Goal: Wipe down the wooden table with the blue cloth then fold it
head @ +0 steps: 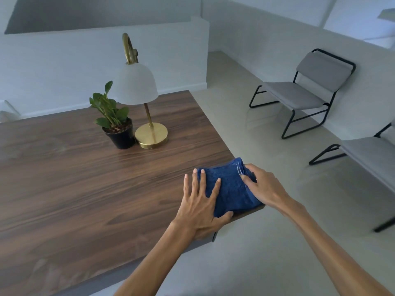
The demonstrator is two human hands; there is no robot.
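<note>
Both bare forearms reach in from the bottom edge and meet at the near right corner of the wooden table (85, 189). There sits the blue cloth (230, 189), bunched into a thick folded bundle right at the table's edge, its far end raised and a pale stitched hem showing on the right side.

The left hand (199, 207) lies flat, fingers straight and spread; the index and middle fingers press down on the cloth's left part, the outer fingers rest on the wood just beside it, and the thumb tucks against the bundle's near edge. The right hand (261, 185) comes in from the right, off the table's side, with its fingers curled over the hem end of the cloth, gripping that edge.

Further along the tabletop, well apart from the cloth, a potted plant (113, 118) in a black pot stands just beside a lamp (141, 97) with a round brass base, a brass stem and a white dome shade; pot and base nearly touch.

Off to the right, on the pale floor, stand two grey chairs with black tube frames: one (363, 165) near the right edge, the other (305, 90) farther back along the white wall.
</note>
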